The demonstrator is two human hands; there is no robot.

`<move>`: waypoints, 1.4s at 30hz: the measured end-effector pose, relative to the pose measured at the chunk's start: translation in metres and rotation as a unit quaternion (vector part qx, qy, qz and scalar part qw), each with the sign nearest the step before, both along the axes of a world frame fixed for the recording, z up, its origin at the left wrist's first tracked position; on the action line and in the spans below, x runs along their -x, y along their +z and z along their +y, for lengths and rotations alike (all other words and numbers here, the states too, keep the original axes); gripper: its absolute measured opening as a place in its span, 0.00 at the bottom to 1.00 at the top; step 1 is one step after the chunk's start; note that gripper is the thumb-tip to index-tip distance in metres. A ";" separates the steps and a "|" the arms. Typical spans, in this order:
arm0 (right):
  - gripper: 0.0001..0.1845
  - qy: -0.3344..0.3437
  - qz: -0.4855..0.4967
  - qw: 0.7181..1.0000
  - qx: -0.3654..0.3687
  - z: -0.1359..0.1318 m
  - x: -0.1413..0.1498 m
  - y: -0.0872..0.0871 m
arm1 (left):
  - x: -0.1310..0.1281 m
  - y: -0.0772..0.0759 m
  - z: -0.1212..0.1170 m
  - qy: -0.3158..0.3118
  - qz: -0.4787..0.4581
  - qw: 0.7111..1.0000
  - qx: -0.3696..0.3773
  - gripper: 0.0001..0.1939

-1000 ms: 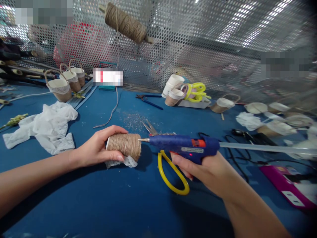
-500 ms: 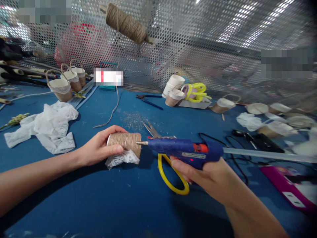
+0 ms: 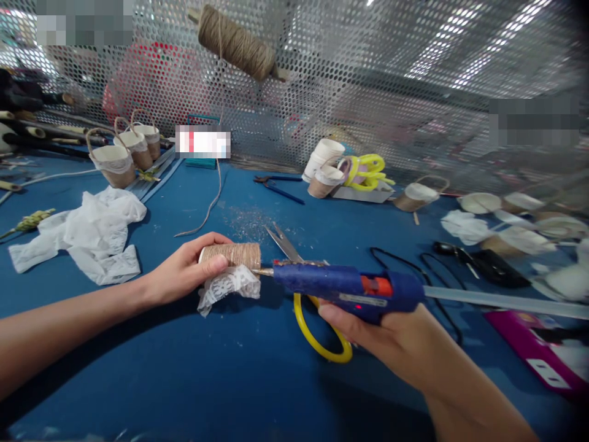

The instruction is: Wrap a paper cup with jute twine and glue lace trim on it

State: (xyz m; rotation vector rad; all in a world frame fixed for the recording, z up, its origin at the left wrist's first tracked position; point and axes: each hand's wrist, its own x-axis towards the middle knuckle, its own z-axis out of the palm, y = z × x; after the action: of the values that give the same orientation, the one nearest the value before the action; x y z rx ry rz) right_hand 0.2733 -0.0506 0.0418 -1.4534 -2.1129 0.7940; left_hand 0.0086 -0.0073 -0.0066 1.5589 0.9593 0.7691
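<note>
My left hand is closed around a twine-wrapped paper cup, held on its side above the table. A strip of white lace hangs from the cup's lower side. In my right hand is a blue hot glue gun, fingers wrapped round its handle, with a long clear glue stick jutting from the back. Its metal nozzle meets the cup's right end, by the upper edge of the lace. Beneath the gun lie scissors with yellow handles, partly hidden by it.
White lace fabric lies crumpled at the left. Several finished cups with handles stand behind it. Pliers rest at the back, below a twine spool on the mesh panel. Black cables and a magenta object are at the right.
The cup has turned a little in my left hand, showing more lace. The glue gun's nozzle has dropped slightly, from the twine toward the lace's edge.
</note>
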 end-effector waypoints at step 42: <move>0.20 -0.002 0.086 0.988 0.127 0.016 -0.009 -0.006 | 0.006 -0.009 -0.001 -0.008 0.019 0.990 -0.141 0.29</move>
State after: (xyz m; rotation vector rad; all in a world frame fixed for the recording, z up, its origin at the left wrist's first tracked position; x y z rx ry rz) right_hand 0.2824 -0.0343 0.0360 -1.4547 -1.9340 1.1780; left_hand 0.0025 -0.0084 -0.0153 1.8283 0.8927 0.8968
